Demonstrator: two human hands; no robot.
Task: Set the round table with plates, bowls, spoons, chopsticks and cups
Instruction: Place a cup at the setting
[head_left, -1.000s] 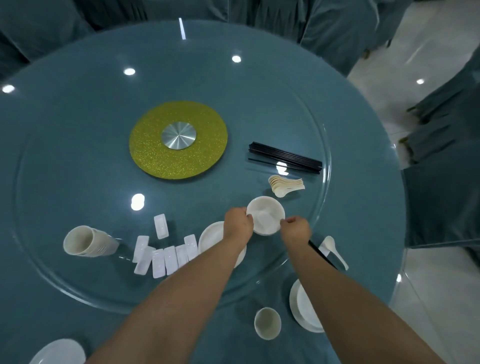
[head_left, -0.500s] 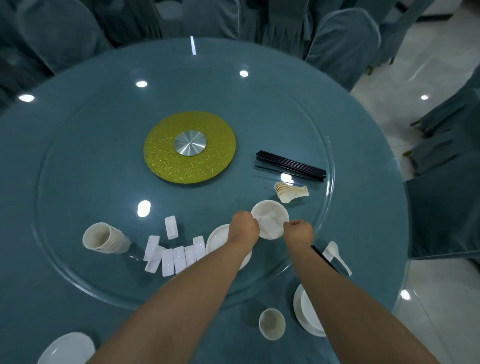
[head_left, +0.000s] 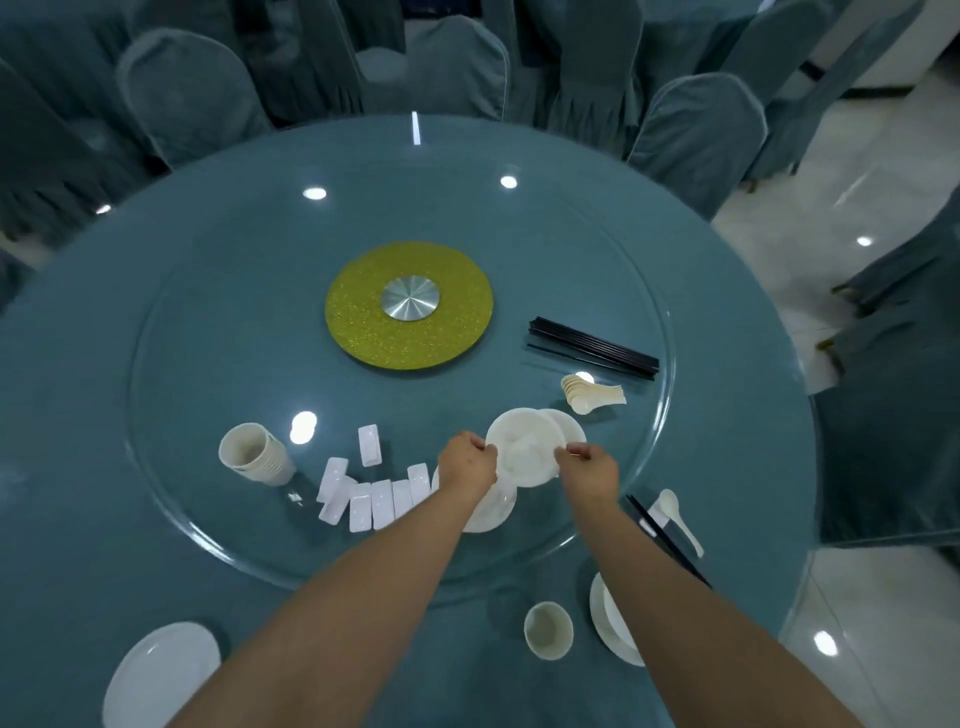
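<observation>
Lifted since the earlier frame off the bowl stack (head_left: 563, 426) beside the spoons (head_left: 589, 395), the top bowl (head_left: 524, 447) is pinched at opposite rims by left hand (head_left: 467, 465) and right hand (head_left: 589, 470); keep it level, leaving the stack undisturbed.

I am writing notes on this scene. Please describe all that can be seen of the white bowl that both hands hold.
The bowl is white, round and shallow, glossy like porcelain or plastic, and looks empty. It is tilted, its opening toward the camera. The left hand grips its left rim, the right hand its right rim. It partly covers another white bowl behind it, over the glass turntable.
</observation>
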